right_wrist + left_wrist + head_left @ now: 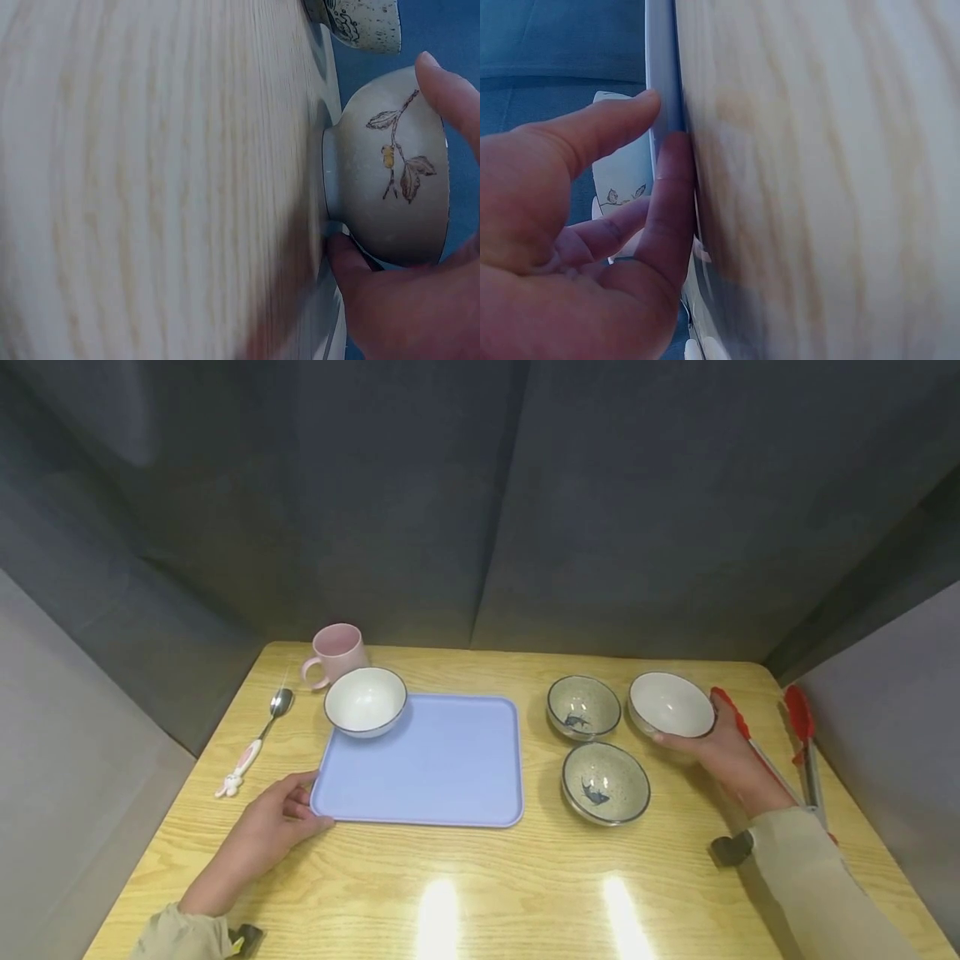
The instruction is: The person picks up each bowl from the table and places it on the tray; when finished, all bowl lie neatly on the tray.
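My left hand (pixel 273 822) holds the front left corner of a blue-lavender tray (pixel 435 768). Its thumb and fingertips meet the rim, as the left wrist view shows up close. A white bowl (pixel 366 700) with a dark rim sits over the tray's back left corner. On the right, my right hand (pixel 723 752) grips another white bowl (pixel 671 702), thumb near the rim and a finger low by its foot. This bowl bears a painted leafy branch (pixel 397 154) in the right wrist view. Whether its foot touches the table is hard to tell.
Two speckled bowls (pixel 583 706) with fish motifs stand between tray and right hand. A pink mug (pixel 337 652) is behind the left bowl. A rabbit-handled spoon (pixel 251 752) lies far left. Red-tipped tongs (pixel 806 752) lie right, by the side wall (pixel 892 735).
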### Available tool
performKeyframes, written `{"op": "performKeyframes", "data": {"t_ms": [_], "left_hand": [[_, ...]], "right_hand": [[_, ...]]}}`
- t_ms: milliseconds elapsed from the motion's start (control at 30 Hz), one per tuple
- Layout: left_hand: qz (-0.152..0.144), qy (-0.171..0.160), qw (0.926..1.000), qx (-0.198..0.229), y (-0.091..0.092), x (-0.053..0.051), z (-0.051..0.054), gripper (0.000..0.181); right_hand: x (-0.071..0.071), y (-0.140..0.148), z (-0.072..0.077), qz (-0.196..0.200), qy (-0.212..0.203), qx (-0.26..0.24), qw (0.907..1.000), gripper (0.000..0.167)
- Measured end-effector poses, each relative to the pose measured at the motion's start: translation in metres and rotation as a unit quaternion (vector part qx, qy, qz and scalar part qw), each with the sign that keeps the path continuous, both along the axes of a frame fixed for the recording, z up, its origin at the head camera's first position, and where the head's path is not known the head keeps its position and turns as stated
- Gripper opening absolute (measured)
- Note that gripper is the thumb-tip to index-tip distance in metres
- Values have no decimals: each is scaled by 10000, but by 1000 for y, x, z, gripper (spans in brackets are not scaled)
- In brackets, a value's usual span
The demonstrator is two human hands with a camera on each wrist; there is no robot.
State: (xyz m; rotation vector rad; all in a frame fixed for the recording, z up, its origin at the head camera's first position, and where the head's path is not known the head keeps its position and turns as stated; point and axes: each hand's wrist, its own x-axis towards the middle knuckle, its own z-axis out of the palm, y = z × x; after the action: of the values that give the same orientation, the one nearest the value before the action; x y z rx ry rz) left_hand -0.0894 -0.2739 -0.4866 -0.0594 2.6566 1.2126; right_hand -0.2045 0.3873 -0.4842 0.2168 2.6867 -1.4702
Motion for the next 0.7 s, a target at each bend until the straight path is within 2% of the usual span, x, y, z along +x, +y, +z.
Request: {"op": "performKeyframes", "data": {"t_ms": [167,500,700], "left_hand": [[11,-4,10000,6,0,0,1,82],[6,-18,10000,-52,1,2,1,82],[6,8,10000,-16,1,2,2,83]], "right_hand": [[0,-1,3,-6,-115,57,9999,141],[-1,-3,1,49,158,164,9997,122],[0,-6,4,-98,42,177,9998,126]]}}
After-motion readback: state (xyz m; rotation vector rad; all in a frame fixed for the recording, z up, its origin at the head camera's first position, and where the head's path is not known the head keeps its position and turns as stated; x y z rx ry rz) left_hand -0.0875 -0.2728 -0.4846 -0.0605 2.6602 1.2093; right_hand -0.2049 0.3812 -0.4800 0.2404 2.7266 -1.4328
